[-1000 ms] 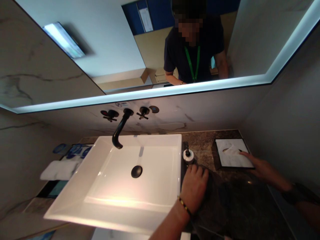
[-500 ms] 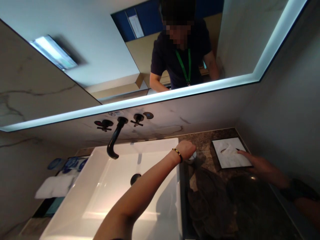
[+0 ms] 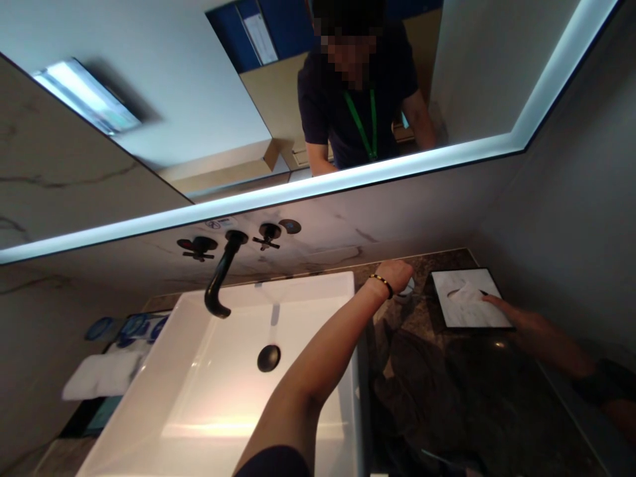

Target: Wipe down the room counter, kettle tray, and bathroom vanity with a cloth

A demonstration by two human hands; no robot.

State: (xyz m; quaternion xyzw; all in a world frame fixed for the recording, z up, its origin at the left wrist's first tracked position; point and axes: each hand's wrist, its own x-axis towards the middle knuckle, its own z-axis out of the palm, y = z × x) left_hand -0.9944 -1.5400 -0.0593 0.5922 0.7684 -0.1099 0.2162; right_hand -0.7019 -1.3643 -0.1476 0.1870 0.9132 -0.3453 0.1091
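My left arm reaches across the sink, and my left hand [image 3: 395, 275] is closed on a small round item with a white top [image 3: 405, 290] at the back of the counter. Its lower side is hard to make out. Further right, my right hand [image 3: 527, 324] grips the right edge of a tissue box [image 3: 467, 315] with a white marbled top and dark sides. The thumb lies on the top, near the white tissue [image 3: 467, 293] poking out of the slot; the other fingers are mostly hidden. Below my left hand lies a dark crumpled cloth [image 3: 412, 377].
A white rectangular sink [image 3: 213, 371] with a black drain stopper [image 3: 269, 358] fills the middle. Above it are a black wall spout [image 3: 221, 278] and cross handles [image 3: 269, 236]. White folded towels [image 3: 102, 374] lie at left. A lit mirror [image 3: 199, 99] spans the wall.
My left hand has moved right along the counter with the white-topped item. The tissue box has shifted slightly right with my right hand. The view has tilted a little.
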